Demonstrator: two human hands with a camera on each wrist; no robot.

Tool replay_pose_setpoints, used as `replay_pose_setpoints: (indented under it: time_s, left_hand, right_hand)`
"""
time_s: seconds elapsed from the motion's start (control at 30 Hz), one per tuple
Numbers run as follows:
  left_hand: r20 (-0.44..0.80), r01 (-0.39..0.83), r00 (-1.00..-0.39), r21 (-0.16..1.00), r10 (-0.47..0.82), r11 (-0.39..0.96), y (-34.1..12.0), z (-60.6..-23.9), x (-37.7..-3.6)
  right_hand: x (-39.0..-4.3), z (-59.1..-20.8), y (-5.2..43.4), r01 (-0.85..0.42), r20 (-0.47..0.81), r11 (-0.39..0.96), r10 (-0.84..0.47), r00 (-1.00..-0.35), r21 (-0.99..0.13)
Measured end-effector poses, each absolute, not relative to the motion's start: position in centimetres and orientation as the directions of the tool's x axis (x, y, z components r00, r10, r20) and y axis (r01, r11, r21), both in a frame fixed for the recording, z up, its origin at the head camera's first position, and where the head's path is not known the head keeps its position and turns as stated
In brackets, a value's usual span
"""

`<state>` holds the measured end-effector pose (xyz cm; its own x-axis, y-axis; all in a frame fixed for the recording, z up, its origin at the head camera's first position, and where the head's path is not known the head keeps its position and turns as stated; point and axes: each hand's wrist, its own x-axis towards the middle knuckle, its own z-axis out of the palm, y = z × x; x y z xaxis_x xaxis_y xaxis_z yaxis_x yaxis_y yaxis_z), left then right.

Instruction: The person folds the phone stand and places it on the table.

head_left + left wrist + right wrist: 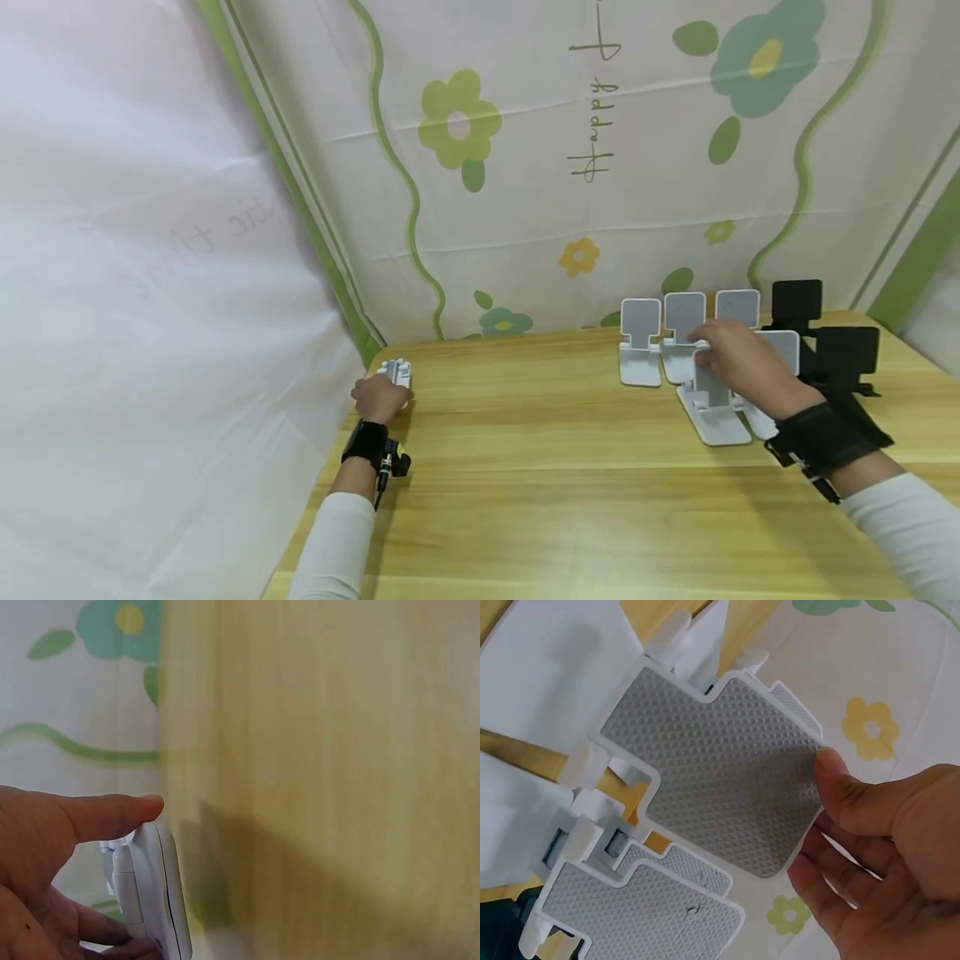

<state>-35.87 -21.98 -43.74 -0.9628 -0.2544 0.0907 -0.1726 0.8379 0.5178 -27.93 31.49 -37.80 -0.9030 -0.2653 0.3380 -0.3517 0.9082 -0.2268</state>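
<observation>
At the frame's lower left, the left hand [380,398] pinches a folded white stand [395,372]; at right, the right hand's [742,364] thumb and fingers pinch an upright stand's plate [720,776], seemingly mid-placement, calling for a steady release.

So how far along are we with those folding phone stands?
Done, apparently: several white plastic phone stands and two black ones stand unfolded in a cluster at the wooden table's far right. In hand: the right hand pinches the grey-padded plate of another white stand; the left hand grips a folded white stand at the table's left edge. That folded one appears left to open.
</observation>
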Motion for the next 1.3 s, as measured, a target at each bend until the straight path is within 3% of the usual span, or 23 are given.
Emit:
replay_pose_setpoints:
  time_s: [0.5, 0.9, 1.13, 1.3]
  left_hand:
    - [0.002, -0.279, -0.949, 0.454, -0.314, 0.846, -22.3, -44.4, -36.3]
    - [-0.072, -0.335, -0.941, 0.335, -0.331, 0.88, -21.8, -44.1, -36.8]
    - [0.109, -0.189, -0.964, 0.357, -0.242, 0.915, -20.5, -43.2, -36.4]
    - [0.273, 0.003, -0.951, 0.482, -0.147, 0.876, -17.0, -41.2, -36.4]
  right_hand:
    - [-27.7, -38.3, 31.8, -0.432, 0.445, 0.894, -0.341, -0.828, -0.119]
    - [-27.6, -38.5, 31.8, -0.404, 0.439, 0.904, -0.311, -0.843, -0.137]
    - [-27.5, -38.7, 31.6, -0.417, 0.461, 0.904, -0.331, -0.824, -0.097]
    - [-27.4, -37.5, 30.7, -0.421, 0.507, 0.905, -0.337, -0.793, -0.057]
